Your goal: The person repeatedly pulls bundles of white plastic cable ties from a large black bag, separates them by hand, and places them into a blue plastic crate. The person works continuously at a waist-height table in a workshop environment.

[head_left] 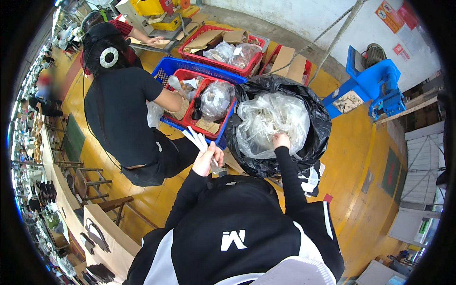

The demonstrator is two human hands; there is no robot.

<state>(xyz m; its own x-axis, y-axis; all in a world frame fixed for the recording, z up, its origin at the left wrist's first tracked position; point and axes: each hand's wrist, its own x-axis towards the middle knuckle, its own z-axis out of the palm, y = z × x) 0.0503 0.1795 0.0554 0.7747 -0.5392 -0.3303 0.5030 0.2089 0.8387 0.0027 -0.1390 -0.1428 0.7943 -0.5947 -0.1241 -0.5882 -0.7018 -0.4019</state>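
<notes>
My left hand is closed round several flat white strips, which stick up past the fingers. Below that hand hangs a small clear item that I cannot make out. My right hand reaches into a clear plastic bag with pale, tangled, stringy scraps inside. Its fingers are bent together down against the scraps, and what they grip is hidden. A large black bin bag surrounds the clear bag.
At the left a person in a dark shirt reaches into a red basket standing in a blue crate. Another red crate with cardboard and plastic bags lies beyond. A blue machine stands at the right, near a pole.
</notes>
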